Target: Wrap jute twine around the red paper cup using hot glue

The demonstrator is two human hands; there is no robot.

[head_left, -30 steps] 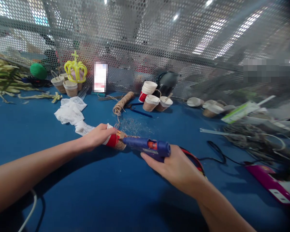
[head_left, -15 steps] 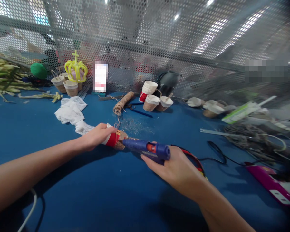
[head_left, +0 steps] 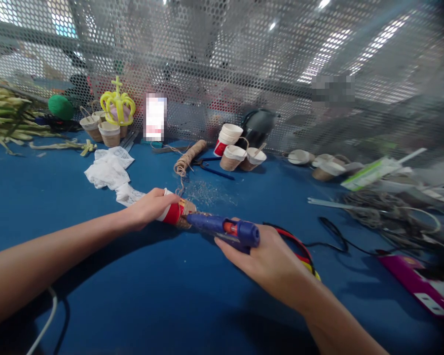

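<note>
You have one tipped red-and-white paper cup (head_left: 173,213), end wound in twine (head_left: 185,224), clamped in your left hand's (head_left: 148,209) grip; one blue glue gun (head_left: 209,223), nozzle at the twine, clasped in your right hand's (head_left: 272,246) grip; beyond, nested paper cups (head_left: 230,133) and two twine-wrapped cups (head_left: 231,161); blue table (head_left: 177,291); perforated metal screen (head_left: 192,39).

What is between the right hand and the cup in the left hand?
The head view shows a glue gun there, in the right hand, aimed at the cup.

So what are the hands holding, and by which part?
The left hand holds a red-and-white cup near its white end, away from the twine-wrapped end. The right hand holds a blue glue gun by its handle.
</note>
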